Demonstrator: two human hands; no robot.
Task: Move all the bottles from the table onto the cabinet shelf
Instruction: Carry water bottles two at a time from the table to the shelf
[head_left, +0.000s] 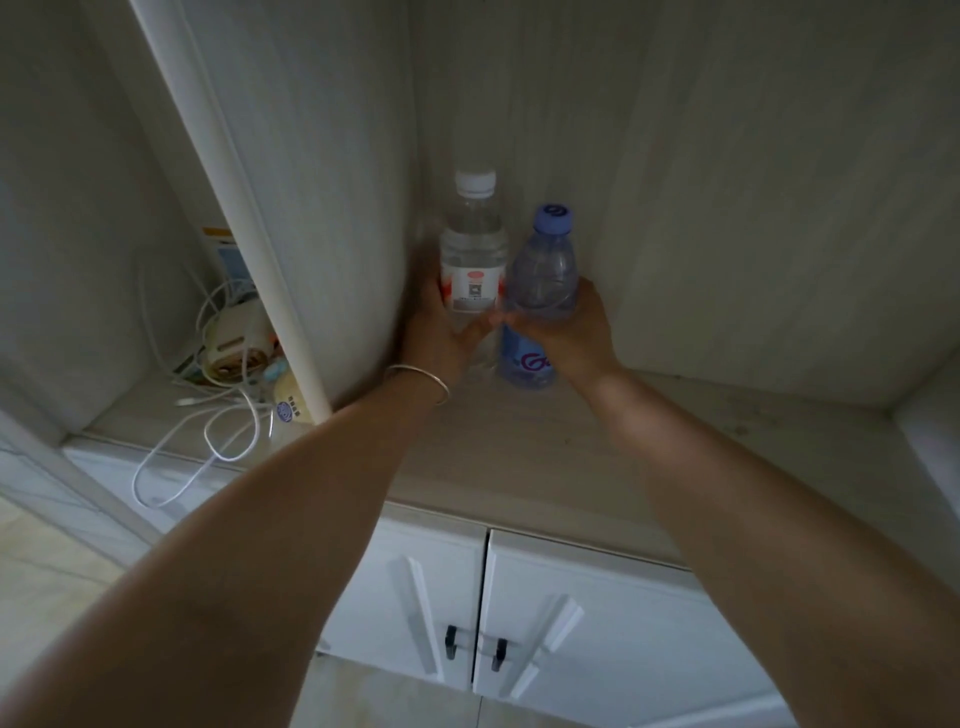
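Note:
Two bottles stand upright side by side in the back left corner of the cabinet shelf (545, 441). The clear bottle (474, 249) has a white cap and a red-and-white label. My left hand (441, 332), with a silver bangle on the wrist, is wrapped around its lower half. To its right is the bluish bottle (543, 280) with a blue-purple cap and blue label. My right hand (571, 332) grips its middle. Both bottle bases seem to rest on the shelf surface.
A vertical white divider panel (234, 208) separates this compartment from the left one, which holds a tangle of white cables (208, 415) and small items. White cabinet doors (519, 623) with black handles lie below the shelf edge. Tiled floor shows at bottom left.

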